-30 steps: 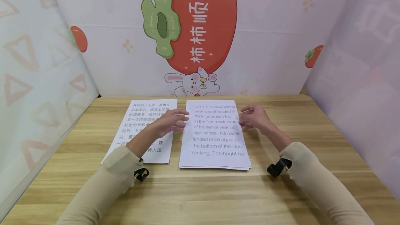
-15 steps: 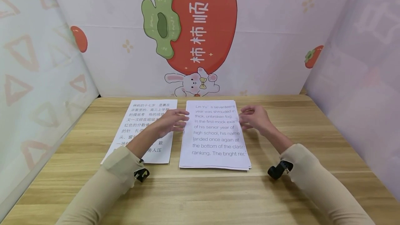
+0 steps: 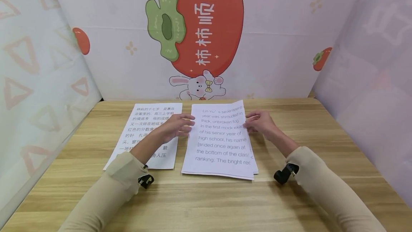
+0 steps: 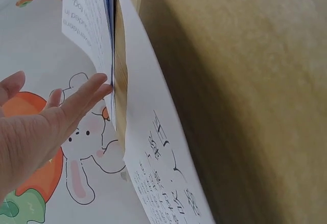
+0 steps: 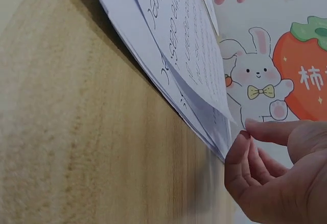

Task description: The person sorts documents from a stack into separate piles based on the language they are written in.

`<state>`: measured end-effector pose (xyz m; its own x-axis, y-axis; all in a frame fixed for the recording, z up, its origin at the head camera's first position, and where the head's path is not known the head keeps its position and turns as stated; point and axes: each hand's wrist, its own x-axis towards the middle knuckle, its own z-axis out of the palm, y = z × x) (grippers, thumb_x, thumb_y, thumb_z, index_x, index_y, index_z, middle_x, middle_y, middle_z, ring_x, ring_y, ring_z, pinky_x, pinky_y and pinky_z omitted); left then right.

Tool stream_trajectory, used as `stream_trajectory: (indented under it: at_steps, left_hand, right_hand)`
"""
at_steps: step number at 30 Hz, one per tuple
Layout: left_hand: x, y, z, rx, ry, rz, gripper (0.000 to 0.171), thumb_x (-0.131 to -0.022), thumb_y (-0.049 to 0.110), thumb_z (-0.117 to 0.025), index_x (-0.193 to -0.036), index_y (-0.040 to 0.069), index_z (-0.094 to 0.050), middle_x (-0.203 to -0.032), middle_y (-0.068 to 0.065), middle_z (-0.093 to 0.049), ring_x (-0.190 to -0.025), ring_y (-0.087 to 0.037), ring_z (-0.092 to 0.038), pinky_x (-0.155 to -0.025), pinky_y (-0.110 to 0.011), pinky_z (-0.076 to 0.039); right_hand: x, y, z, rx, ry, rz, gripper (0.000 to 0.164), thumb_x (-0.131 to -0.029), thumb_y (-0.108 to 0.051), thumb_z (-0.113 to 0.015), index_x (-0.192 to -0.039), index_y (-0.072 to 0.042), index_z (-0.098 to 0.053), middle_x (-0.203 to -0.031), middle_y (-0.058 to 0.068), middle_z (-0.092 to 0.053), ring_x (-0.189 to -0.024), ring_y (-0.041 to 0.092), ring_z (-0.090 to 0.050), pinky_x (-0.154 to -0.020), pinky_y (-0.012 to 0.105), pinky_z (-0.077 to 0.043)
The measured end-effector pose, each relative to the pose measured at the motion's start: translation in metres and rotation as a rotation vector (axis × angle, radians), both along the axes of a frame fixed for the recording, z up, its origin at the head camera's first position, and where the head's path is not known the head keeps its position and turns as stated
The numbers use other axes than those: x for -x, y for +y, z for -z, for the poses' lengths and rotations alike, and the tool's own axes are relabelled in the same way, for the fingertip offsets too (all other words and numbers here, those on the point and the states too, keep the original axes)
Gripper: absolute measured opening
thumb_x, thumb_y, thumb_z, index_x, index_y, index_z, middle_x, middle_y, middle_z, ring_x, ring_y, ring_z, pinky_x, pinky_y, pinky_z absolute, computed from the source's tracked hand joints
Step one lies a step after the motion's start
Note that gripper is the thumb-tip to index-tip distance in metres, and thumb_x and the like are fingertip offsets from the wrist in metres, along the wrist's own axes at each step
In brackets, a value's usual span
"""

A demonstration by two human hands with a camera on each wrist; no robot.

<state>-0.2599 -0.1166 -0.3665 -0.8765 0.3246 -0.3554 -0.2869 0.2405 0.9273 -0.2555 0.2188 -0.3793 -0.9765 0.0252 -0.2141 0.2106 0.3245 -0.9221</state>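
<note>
A stack of printed paper (image 3: 256, 170) lies in the middle of the table, English text on top. My right hand (image 3: 261, 122) pinches the right edge of the top sheet (image 3: 222, 146) between thumb and index finger. That sheet is skewed over the stack, its upper right part lifted and bent, as the right wrist view also shows (image 5: 204, 76). At the stack's left edge is my left hand (image 3: 175, 127), fingers extended and fingertips against the paper. Beneath the left forearm lies a sheet with Chinese text (image 3: 154, 115), partly covered by the hand and wrist.
The wooden table (image 3: 206, 203) ends at a printed back wall (image 3: 273, 63) with a persimmon and a rabbit. White patterned side walls (image 3: 42, 81) stand at left and right. Black straps (image 3: 146, 180) sit at both wrists.
The top sheet has slid slightly toward the front and left, and its upper right corner has risen. My right hand has shifted slightly left with it; my left hand has stayed put.
</note>
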Motion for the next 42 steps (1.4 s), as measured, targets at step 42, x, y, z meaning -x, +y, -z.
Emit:
stream_trajectory:
  at_steps: [42]
  left_hand:
    - [0.013,0.044,-0.001,-0.052,0.106,-0.191,0.046,-0.097,-0.011,-0.06,-0.142,-0.003,-0.054,-0.101,-0.01,-0.066,-0.083,-0.02,-0.067,-0.069,-0.027,-0.063]
  right_hand:
    - [-0.003,0.048,-0.007,0.226,0.095,-0.046,0.051,-0.099,0.0,-0.065,-0.144,0.014,-0.047,-0.102,-0.001,-0.064,-0.086,0.007,-0.066,-0.075,0.022,-0.061]
